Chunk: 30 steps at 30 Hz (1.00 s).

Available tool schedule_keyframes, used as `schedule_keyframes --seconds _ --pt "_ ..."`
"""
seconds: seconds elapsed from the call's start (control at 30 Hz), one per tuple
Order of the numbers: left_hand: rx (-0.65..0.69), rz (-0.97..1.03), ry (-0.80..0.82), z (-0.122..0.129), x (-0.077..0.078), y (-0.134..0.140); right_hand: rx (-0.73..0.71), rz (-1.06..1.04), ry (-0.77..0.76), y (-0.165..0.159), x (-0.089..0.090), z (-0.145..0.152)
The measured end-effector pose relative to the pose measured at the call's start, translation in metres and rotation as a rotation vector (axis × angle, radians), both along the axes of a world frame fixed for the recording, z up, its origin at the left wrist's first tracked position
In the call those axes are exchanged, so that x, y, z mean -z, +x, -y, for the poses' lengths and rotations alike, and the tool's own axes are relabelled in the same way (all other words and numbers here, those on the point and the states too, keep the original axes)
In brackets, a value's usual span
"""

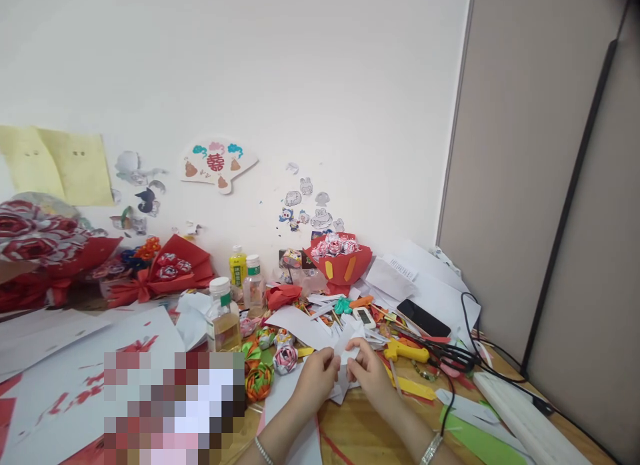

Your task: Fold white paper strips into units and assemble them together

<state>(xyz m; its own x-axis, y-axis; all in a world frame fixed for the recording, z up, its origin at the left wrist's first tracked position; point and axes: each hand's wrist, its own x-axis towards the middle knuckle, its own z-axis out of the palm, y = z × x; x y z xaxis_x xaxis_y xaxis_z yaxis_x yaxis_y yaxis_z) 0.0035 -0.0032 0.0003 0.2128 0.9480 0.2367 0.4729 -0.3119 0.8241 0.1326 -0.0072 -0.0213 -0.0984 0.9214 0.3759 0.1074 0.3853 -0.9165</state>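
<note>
A small piece of white paper [346, 348] is held up between my two hands, just above the wooden table. My left hand [320, 377] pinches its left side between thumb and fingers. On the other side my right hand [367, 370] grips it, fingers curled. More white paper lies under and behind the hands. Left of my left hand sit several folded paper flowers, one red and white [285, 359] and one orange and green [259, 381]. A yellow glue gun [406, 350] lies to the right of my right hand.
Bottles stand at the left, one with amber liquid [226, 325]. A red paper bouquet [341, 268] is against the wall. At right lie a black phone [423, 318], black cables [457, 355], green paper [475, 425] and a long white bar [525, 418]. Pixelation hides the lower left.
</note>
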Motion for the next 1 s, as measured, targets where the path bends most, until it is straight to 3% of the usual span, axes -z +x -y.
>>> schedule_keyframes --seconds 0.13,0.3,0.37,0.5,0.6,0.8,1.0 --pt "0.028 0.007 -0.047 -0.002 0.003 -0.001 0.071 0.115 0.058 0.005 0.001 -0.002" --pt "-0.014 -0.135 0.047 -0.005 0.005 -0.009 0.392 0.206 0.255 0.023 -0.009 -0.010" --pt "0.018 -0.202 0.091 -0.005 0.004 -0.012 0.452 0.232 0.334 0.030 -0.013 -0.014" --pt "0.028 -0.274 0.196 -0.007 0.003 -0.014 0.377 0.249 0.319 0.034 -0.012 -0.021" --pt "0.026 -0.173 0.174 -0.013 0.002 -0.016 0.339 0.244 0.230 0.031 -0.007 -0.023" --pt "0.102 0.161 -0.083 -0.015 -0.004 -0.018 0.202 0.145 0.155 0.027 -0.006 -0.022" --pt "0.196 0.320 -0.290 -0.014 -0.008 -0.019 -0.007 -0.028 0.011 0.026 -0.007 -0.020"
